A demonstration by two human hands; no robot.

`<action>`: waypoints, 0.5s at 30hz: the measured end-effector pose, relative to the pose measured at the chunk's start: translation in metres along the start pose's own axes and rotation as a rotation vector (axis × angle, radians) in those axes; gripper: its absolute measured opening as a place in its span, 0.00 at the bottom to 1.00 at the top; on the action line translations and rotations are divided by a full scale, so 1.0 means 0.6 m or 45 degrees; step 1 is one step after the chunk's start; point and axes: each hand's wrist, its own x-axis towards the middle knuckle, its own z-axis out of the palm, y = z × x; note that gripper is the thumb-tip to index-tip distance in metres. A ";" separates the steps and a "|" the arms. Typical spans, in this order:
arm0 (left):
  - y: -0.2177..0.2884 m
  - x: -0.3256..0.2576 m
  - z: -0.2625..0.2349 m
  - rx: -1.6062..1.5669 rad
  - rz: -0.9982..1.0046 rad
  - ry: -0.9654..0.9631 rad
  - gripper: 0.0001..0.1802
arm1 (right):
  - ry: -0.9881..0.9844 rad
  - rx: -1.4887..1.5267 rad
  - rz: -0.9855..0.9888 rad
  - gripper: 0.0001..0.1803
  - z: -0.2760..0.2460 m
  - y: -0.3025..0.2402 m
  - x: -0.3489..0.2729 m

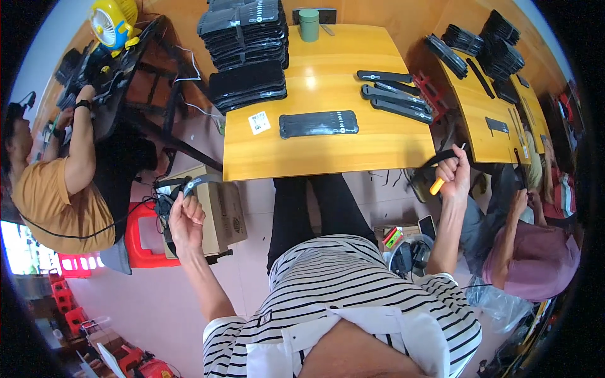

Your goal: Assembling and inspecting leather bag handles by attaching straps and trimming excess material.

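Note:
My left hand (187, 222) is raised off the table's front left corner, its fingers closed on a dark strap (203, 180) with a pale mark on it. Beyond the front right corner, my right hand (455, 173) is closed around a thin tool with a yellow handle (436, 186); its light tip pokes out above the fist. A black strap (439, 155) curves out of that same hand towards the table. Between my hands, a flat row of black straps (318, 124) with white marks lies on the yellow wooden table (271, 157).
Tall stacks of black straps (246, 38) stand at the table's far left, near a green canister (309, 25). Several loose straps (397, 97) lie at the right. A cardboard box (220, 214) and red stool (140, 233) are on the floor left. Co-workers (66, 195) sit on both sides.

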 end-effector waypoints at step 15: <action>0.002 0.066 0.029 -0.030 0.486 0.186 0.11 | -0.074 -0.188 0.103 0.18 0.029 0.072 -0.011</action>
